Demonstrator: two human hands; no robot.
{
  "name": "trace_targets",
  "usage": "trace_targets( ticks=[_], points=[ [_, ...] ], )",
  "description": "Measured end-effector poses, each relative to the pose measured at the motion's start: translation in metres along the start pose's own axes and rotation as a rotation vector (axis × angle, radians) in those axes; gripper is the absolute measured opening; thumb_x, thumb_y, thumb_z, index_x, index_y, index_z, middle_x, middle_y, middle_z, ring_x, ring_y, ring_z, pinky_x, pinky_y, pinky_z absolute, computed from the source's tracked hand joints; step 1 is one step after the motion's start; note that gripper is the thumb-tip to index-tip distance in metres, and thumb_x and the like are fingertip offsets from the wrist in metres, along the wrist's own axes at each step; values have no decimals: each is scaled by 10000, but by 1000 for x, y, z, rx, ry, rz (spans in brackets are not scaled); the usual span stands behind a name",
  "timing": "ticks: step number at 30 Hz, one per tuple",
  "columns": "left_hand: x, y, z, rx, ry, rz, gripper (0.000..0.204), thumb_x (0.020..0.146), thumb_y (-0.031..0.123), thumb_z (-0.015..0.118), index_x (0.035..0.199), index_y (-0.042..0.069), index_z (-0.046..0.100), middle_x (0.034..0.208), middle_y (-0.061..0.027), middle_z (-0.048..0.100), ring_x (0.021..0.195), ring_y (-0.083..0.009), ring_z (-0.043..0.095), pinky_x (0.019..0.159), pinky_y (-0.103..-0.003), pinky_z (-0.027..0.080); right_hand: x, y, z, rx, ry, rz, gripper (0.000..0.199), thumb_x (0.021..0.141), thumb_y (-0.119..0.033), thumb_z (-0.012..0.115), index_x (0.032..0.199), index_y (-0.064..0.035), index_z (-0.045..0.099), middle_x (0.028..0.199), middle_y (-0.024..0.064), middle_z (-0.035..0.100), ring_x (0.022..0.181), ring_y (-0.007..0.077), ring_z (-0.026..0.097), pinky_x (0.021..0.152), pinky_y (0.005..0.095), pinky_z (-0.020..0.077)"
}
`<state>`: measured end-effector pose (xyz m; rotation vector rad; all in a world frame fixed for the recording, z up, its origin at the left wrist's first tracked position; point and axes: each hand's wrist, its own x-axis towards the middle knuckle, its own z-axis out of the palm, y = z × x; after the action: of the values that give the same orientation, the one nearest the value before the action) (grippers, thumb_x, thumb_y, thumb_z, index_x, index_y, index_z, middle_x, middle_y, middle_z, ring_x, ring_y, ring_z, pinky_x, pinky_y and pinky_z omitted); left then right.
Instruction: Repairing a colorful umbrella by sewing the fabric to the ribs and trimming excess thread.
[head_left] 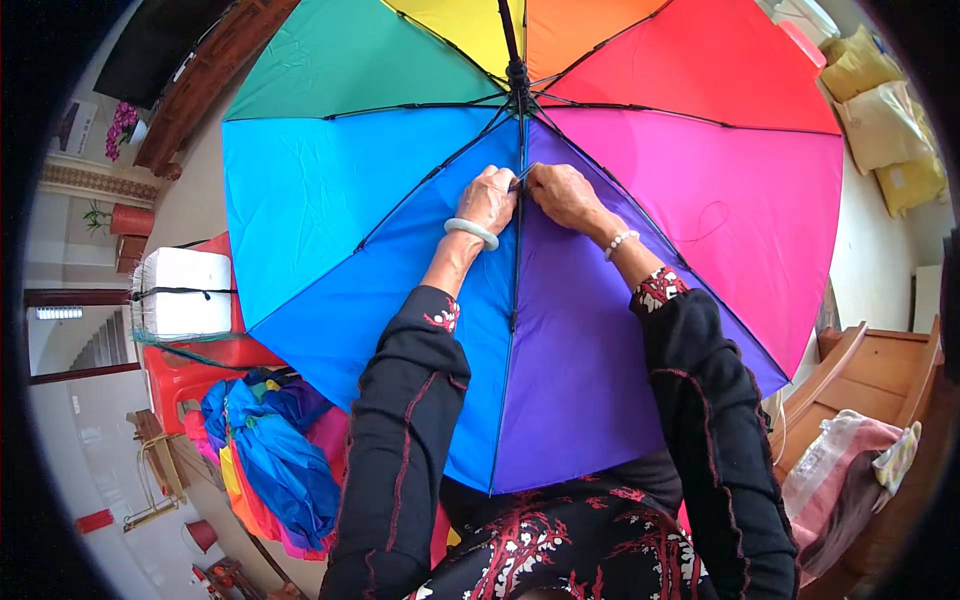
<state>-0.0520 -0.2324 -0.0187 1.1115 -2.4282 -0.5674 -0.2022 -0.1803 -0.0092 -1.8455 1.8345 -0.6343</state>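
Note:
An open rainbow umbrella [590,400] is spread in front of me, its inside facing me, with thin black ribs and a dark shaft [509,35] at the top. My left hand [489,200], with a pale bangle at the wrist, is closed on the rib [516,270] along the blue and purple seam. Just right of that rib, my right hand [566,196], wearing a beaded bracelet, pinches with thumb and forefinger. A thin dark piece shows between the fingertips, too small to name. On the pink panel a fine thread-like loop [714,222] is visible.
At the left, a red plastic stool [215,355] stands beside a white block [182,292] with strands round it. Below it lies a heap of folded colourful umbrella cloth [275,450]. A wooden chair [860,375] holding cloths is at the right; yellow cushions [860,65] lie at upper right.

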Motion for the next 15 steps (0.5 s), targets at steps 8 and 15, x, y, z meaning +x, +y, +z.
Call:
trace_targets(
  ticks=[8, 15],
  points=[
    [-7, -13, -19, 99, 23, -64, 61, 734, 85, 574, 769, 35, 572, 764, -157, 564, 740, -312, 560, 674, -391, 454, -22, -11, -12, -59, 49, 86, 140, 745, -147, 525, 824, -33, 542, 798, 198, 602, 782, 376, 577, 662, 465, 446],
    [-14, -4, -25, -102, -7, -39, 82, 733, 108, 589, 771, 39, 566, 765, -151, 556, 737, -316, 553, 656, -401, 447, -25, -11, -16, 151, -30, 199, 227, 676, -203, 629, 817, -35, 573, 780, 170, 615, 788, 341, 591, 670, 437, 454]
  ],
)
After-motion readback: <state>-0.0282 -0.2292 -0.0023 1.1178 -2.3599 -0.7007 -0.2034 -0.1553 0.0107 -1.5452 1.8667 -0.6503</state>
